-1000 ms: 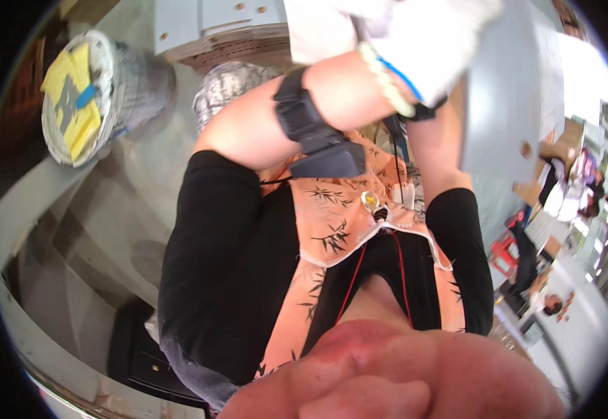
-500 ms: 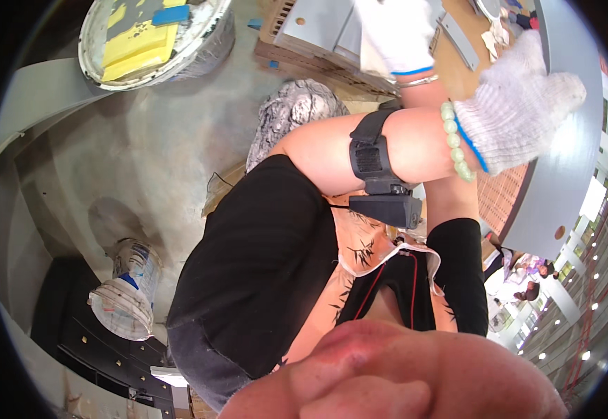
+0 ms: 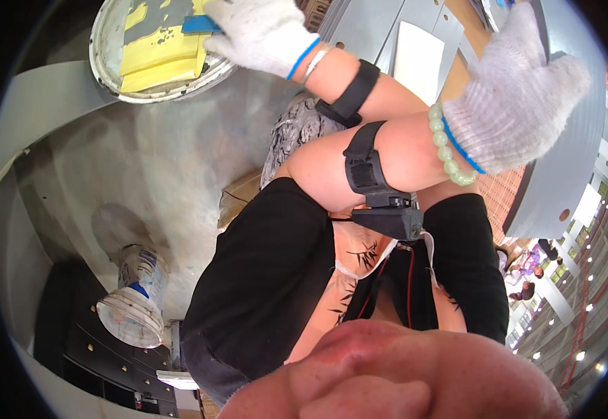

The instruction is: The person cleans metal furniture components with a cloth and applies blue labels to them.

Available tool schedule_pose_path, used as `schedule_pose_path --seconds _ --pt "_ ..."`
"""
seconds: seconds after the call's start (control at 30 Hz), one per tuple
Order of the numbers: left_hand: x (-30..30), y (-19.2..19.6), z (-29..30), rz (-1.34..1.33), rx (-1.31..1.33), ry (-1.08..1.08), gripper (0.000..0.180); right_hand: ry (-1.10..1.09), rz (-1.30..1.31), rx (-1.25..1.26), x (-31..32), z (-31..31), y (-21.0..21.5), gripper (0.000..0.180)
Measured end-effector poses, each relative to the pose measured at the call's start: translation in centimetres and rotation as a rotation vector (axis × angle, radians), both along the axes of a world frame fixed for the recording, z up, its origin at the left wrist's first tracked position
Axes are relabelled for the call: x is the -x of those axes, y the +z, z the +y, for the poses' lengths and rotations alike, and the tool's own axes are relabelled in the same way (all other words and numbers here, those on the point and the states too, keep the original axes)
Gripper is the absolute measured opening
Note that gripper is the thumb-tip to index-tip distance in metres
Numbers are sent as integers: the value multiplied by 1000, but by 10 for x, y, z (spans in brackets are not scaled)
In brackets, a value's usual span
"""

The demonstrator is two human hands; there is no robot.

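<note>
My left hand point(image 3: 517, 94), in a white knit glove with a green bead bracelet at the wrist, grips the edge of a long grey panel point(image 3: 552, 188), thumb on one side and fingers on the other. My right arm crosses beyond the left forearm. At the upper left, my gloved right hand point(image 3: 258, 35) has its thumb and fingers around the end of a blue flat piece point(image 3: 200, 25). That piece lies over a yellow sheet point(image 3: 161, 66) smeared with grey paste, on top of a round white bucket point(image 3: 101, 80). The right fingertips are partly hidden by the glove.
Grey panels point(image 3: 367, 31) are stacked beyond my arms, with a white sheet point(image 3: 416, 63) on them. A smaller white bucket point(image 3: 133, 314) stands at the lower left on the grey floor point(image 3: 73, 174). Black drawers point(image 3: 101, 349) line the lower left. People point(image 3: 527, 272) are far off at the right.
My right hand has moved left from over the grey panels to the blue piece on the bucket. The white sheet now shows on the panels. My left hand has barely shifted.
</note>
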State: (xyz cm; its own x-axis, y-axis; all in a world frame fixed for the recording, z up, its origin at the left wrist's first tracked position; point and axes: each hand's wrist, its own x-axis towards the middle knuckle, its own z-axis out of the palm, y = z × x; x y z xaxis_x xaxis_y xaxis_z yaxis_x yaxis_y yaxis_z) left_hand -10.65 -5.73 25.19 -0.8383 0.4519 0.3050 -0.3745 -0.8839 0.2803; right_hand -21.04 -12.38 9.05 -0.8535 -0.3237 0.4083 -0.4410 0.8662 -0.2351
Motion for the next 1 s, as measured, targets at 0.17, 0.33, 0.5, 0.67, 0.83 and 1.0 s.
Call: schedule_pose_path --seconds 0.17,0.33,0.5,0.67,0.83,1.0 --pt "6 5 -21 -12 -207 -194 37 25 61 -16 -4 12 1 31" --pt "-4 -2 15 324 -8 466 36 -267 -116 298 -35 38 37 28" --pt "-24 -12 3 107 236 69 34 -330 -135 1482 -143 125 64 22" --pt "-51 -25 47 180 310 132 32 -306 220 1962 -281 219 85 21" --pt "-53 -58 79 31 415 -16 32 -335 384 2051 -343 229 64 21" --pt "-72 -79 102 59 516 -87 27 -327 535 2134 -358 219 57 25"
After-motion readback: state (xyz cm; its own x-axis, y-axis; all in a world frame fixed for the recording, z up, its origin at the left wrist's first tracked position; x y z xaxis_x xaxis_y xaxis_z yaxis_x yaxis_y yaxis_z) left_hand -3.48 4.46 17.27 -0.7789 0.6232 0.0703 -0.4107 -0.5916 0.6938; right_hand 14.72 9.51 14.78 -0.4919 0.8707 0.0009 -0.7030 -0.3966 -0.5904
